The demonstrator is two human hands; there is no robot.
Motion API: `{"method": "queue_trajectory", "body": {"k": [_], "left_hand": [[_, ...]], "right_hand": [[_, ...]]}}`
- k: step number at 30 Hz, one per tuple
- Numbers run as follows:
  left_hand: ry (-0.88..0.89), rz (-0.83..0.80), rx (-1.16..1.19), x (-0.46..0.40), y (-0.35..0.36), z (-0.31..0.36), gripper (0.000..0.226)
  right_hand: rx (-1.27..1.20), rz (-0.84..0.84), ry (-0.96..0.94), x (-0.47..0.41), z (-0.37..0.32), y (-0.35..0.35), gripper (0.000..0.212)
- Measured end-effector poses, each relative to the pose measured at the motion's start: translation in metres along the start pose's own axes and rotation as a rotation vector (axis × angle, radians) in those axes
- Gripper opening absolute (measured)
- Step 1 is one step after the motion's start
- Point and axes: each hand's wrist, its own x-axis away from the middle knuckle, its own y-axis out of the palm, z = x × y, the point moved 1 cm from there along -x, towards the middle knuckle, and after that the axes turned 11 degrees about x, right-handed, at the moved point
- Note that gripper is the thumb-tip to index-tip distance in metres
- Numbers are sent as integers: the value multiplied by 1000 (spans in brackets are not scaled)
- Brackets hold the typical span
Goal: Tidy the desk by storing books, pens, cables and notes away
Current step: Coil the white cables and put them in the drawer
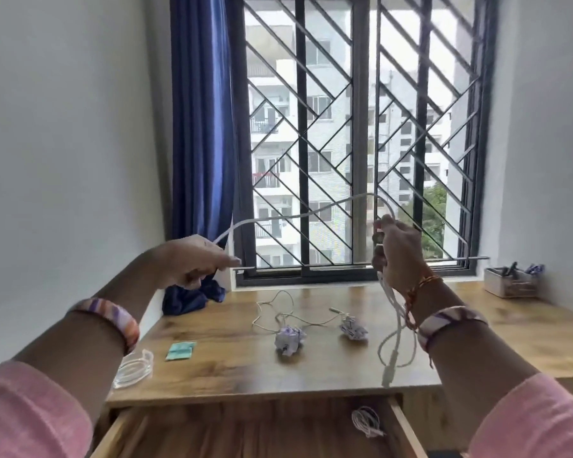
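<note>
A white cable (298, 214) arcs in the air between both my hands, above the wooden desk (232, 368). My left hand (196, 259) pinches one end of it. My right hand (397, 252) grips the other part, with gathered loops and a plug end hanging down below my wrist. On the desk lie a thin loose white cable (278, 312), two crumpled paper notes (288, 338) (353, 327), a small teal packet (180, 351) and a coiled clear cable (134, 370) at the left edge. The open drawer (245, 431) under the desk holds a coiled white cable (366, 421).
A white holder with pens (510, 282) stands at the desk's back right corner. A dark blue cloth (189, 299) lies at the back left, under the blue curtain (201, 127). A barred window (361, 137) is behind the desk.
</note>
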Motion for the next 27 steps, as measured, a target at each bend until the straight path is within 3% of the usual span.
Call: {"method": "queue_trajectory", "body": {"k": [2,3,6,9,12,15,17,18,19,21,23,25,27], "left_hand": [[29,-411,206,2,8,6,35],[79,-531,342,3,14,11,39],[235,-622,583,-1,35,31,40],[330,-640,724,0,52,53,36],[403,-454,1096,4,53,76,39],[391,82,1565,-12,31,92,63],[416,397,1601,-26,16,97,48],[487,505,1485,-32,12,96,41],[593,623,1219,-35,10,93,38],[891,825,294,-36,7,78,37],[1104,644,-500,-38,9,56,44],[978,370,-965,-42,6,33,57],[912,262,-1289,-44,5,11,63]], "right_hand": [[99,-21,3,-2,7,-10,28],[179,-52,-5,-2,11,-14,28],[440,-154,-42,1,19,-16,28],[891,-144,-177,1,25,-20,27],[1356,-138,-285,14,32,-31,27],[1609,-298,-414,38,42,-36,28],[1625,-366,-451,47,48,-34,29],[1614,-365,-473,48,50,-32,30],[1607,-354,-507,47,50,-28,29],[1614,-287,-584,44,46,-23,27],[1654,-167,-655,38,42,-27,25],[1710,-73,-627,28,42,-38,24],[1777,-57,-480,16,47,-50,25]]}}
